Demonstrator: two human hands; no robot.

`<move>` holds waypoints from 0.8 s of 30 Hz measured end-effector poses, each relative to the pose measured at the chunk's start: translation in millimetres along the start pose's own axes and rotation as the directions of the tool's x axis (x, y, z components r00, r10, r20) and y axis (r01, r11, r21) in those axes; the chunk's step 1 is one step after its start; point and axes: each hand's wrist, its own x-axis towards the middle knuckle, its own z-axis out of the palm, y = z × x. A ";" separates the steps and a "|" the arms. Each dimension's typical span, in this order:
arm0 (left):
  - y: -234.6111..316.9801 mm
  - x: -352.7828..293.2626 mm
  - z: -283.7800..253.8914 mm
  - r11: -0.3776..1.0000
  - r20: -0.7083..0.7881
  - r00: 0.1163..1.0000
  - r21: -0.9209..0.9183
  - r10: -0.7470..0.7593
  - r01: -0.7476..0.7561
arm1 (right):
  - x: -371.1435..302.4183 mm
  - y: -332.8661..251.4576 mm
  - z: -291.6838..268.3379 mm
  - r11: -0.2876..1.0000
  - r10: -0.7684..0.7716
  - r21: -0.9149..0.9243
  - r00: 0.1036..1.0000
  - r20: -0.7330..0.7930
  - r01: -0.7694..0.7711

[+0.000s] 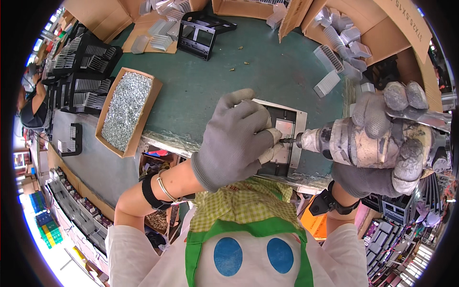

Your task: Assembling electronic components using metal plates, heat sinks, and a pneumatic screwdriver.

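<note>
Through my remote view, I am seeing the right hand clasping a taped power driver at right, its bit pointing left; the left hand is curling at centre, partly closed beside the bit, and I cannot tell whether it is pinching anything; the black-and-silver piece is lying beneath on the counter
</note>
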 end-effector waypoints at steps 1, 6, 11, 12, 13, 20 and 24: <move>0.8 1.5 0.3 1.000 0.003 1.000 -0.003 0.003 -0.003 | -0.7 2.0 -3.0 1.000 -0.021 0.005 1.000 0.008 0.021; 1.5 9.5 -9.1 0.990 0.284 0.951 0.096 -0.123 0.100 | -23.0 22.2 -36.2 0.990 -0.138 0.030 0.990 -0.041 0.139; -2.1 7.5 -8.7 0.980 0.479 0.867 0.189 -0.140 0.054 | -54.8 48.0 -49.3 0.976 -0.165 -0.218 0.570 -0.805 -0.025; -2.0 7.6 -8.9 0.982 0.495 0.858 0.184 -0.139 0.052 | -64.1 52.6 -55.9 0.975 -0.165 -0.219 0.570 -0.805 -0.026; -1.4 8.1 -8.8 0.982 0.496 0.858 0.181 -0.135 0.050 | -71.4 56.4 -60.6 0.990 -0.120 -0.143 0.575 -0.809 0.005; -2.9 6.1 -7.4 0.986 0.470 0.874 0.161 -0.122 0.051 | -89.0 73.0 -72.6 0.896 0.192 0.404 0.662 -0.725 0.183; -4.6 2.7 -5.9 0.985 0.452 0.883 0.159 -0.128 0.061 | -32.9 57.5 -47.7 0.881 0.032 0.456 0.944 -0.328 0.128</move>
